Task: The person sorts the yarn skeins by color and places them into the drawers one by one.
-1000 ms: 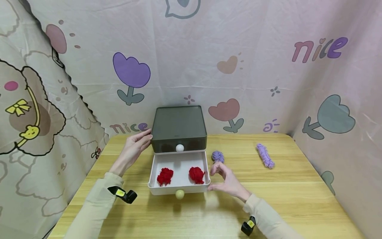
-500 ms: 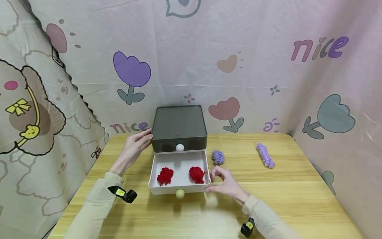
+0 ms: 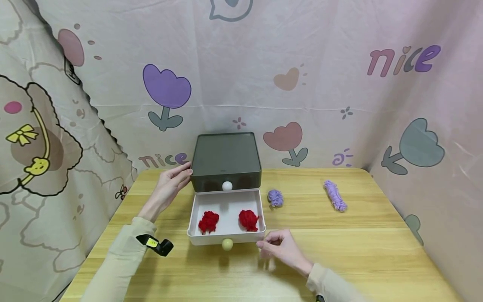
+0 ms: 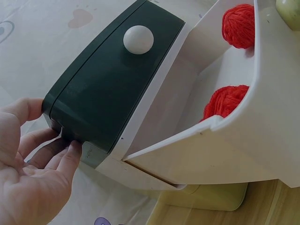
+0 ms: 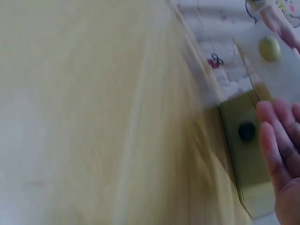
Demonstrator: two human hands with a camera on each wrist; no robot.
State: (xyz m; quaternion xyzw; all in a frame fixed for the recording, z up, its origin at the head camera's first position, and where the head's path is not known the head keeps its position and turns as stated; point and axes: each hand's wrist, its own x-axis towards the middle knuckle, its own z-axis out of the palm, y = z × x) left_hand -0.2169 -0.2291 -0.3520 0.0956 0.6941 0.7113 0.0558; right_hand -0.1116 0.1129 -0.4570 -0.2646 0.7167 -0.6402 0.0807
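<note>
A small drawer box has a dark green top drawer [image 3: 211, 183] with a white knob. Below it, a white drawer [image 3: 226, 241] stands pulled out, holding two red yarn balls, one at the left [image 3: 209, 222] and one at the right [image 3: 248, 220]. My left hand [image 3: 170, 188] rests against the left side of the dark top section, fingertips at its front corner in the left wrist view. My right hand [image 3: 281, 247] is beside the white drawer's front right corner, fingers loosely bent and nothing held. In the right wrist view its fingers [image 5: 286, 140] overlap the box's yellow-green bottom drawer [image 5: 255, 183].
A small lilac yarn ball [image 3: 275, 198] lies right of the box. Farther right is a twisted lilac yarn skein [image 3: 335, 196]. The wooden table [image 3: 358, 251] ends at a printed cloth [image 3: 234, 50] behind and at the sides.
My right hand has moved down and toward me, off the white drawer's right side to just beyond its front corner. The left hand and the drawer have stayed in place.
</note>
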